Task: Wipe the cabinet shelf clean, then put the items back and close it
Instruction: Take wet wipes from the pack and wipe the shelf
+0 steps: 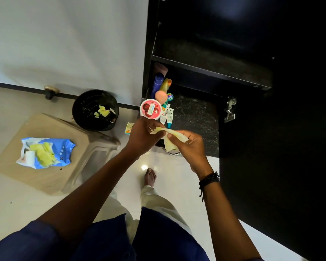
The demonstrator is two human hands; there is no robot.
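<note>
Both hands hold one pale yellow wipe (170,135) in front of the open black cabinet. My left hand (145,135) pinches its left end, and my right hand (190,146) grips the right part, which hangs down crumpled. The upper shelf (211,59) is bare and dark. On the lower shelf (194,117), toiletries crowd the left side: a round red-and-white jar (151,109), a blue bottle (158,83), a yellow tube (165,85), a pink puff (160,96) and small tubes (167,115).
A black bin (95,110) with used yellow wipes stands on the floor by the white wall. A beige stool (51,147) carries an open blue wipe packet (45,152). The cabinet door (279,147) hangs open at right, hinge (230,110) showing. My bare foot (150,176) is below.
</note>
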